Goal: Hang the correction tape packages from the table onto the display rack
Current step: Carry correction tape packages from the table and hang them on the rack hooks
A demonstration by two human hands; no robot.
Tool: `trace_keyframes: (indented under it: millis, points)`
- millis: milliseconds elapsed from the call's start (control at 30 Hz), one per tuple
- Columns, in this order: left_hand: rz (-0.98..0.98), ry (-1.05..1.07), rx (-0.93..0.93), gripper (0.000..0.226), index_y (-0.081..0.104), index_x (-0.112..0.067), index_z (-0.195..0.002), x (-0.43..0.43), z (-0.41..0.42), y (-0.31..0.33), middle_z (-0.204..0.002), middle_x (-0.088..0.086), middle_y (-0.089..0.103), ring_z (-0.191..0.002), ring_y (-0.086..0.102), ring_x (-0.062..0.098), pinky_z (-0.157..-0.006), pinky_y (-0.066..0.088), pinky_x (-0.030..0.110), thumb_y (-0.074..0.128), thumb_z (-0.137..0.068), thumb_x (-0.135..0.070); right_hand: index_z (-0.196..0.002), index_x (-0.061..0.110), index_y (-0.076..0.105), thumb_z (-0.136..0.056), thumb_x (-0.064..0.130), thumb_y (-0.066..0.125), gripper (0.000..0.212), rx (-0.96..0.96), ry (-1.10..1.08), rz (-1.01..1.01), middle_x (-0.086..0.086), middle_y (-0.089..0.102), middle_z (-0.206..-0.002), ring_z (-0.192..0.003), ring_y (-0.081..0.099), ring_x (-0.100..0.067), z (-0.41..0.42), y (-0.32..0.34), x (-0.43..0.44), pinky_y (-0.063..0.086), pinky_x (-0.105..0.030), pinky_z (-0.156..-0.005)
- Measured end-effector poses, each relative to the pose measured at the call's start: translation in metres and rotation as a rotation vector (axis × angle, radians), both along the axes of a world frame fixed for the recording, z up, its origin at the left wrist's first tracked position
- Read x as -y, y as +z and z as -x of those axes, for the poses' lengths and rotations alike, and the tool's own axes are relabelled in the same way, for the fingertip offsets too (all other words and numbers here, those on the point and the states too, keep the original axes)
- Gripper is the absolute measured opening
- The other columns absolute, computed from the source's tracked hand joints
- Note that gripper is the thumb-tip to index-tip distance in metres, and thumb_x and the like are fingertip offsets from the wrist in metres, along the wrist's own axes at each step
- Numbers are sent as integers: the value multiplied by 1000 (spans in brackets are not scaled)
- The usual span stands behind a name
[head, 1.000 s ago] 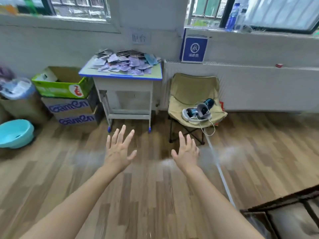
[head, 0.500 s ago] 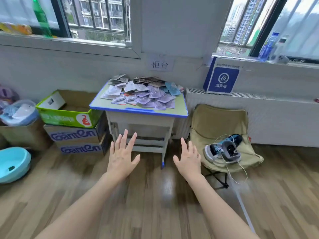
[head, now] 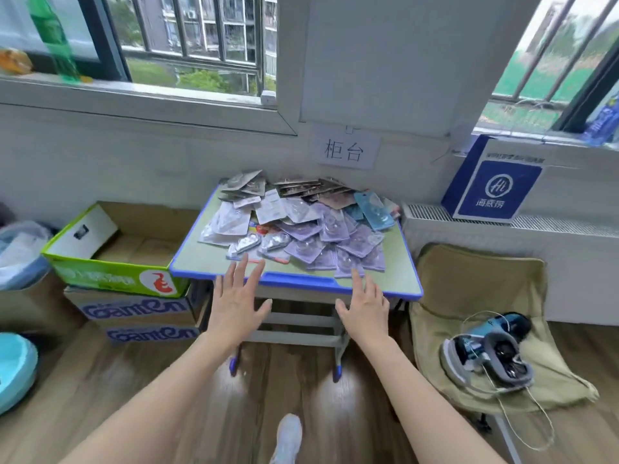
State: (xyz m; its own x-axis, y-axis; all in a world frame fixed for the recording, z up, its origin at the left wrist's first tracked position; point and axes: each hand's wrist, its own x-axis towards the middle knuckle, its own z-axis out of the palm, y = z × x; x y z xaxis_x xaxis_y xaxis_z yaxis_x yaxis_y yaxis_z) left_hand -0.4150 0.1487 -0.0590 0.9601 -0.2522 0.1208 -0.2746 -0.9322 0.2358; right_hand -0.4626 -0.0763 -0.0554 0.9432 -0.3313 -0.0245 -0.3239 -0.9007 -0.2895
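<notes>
A heap of correction tape packages (head: pixel 303 222), mostly purple, white and a few blue, covers a small green table with a blue rim (head: pixel 294 282) against the wall. My left hand (head: pixel 236 303) is stretched out flat with spread fingers just before the table's front edge, holding nothing. My right hand (head: pixel 363 304) is stretched out the same way, its fingertips near the front purple packages, not gripping any. No display rack is in view.
Stacked cardboard boxes (head: pixel 124 279) stand left of the table, a teal basin (head: pixel 15 370) at far left. A folding chair (head: pixel 482 326) with a headset (head: pixel 487 358) stands right. A blue paper bag (head: pixel 494 185) sits on the radiator. My shoe (head: pixel 288 437) shows on the wooden floor.
I have walked closer to the table, which now looms larger. Both outstretched hands have come up to its front edge, still flat and holding nothing.
</notes>
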Motion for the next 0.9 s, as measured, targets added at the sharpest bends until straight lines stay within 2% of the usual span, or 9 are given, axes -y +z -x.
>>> trace_keyframes:
  millis: [367,500,700,900]
  points:
    - [70,64,4,74,14,-27,-151,10,-207,3,-159,4,3,-146,4,25,-115,2,41,54,-90,-41,-152,24,1,-96,41,46,74,-29,21,-58,-9,4,-159,-144,11,-29,-219,8,22,18,-47,-114]
    - [26,93,-21,74,11,-25,-151,4,-264,-4,-160,4,-1,-146,5,25,-116,7,42,51,-92,-45,-152,25,1,-95,40,46,75,-43,21,-59,-8,4,-159,-145,10,-29,-271,0,25,15,-46,-114]
    - [68,106,-65,78,12,-25,-151,0,-361,-13,-160,3,0,-146,4,23,-116,10,45,56,-90,-43,-152,26,4,-93,38,47,74,-59,-78,-82,-8,6,-159,-143,16,-31,-353,-12,36,20,-46,-113]
    - [83,105,-141,76,12,-26,-151,2,-442,-21,-160,1,-1,-146,2,22,-114,15,47,54,-91,-45,-152,25,4,-94,45,47,74,-82,-146,-77,-13,10,-158,-142,19,-34,-416,-19,47,20,-47,-113]
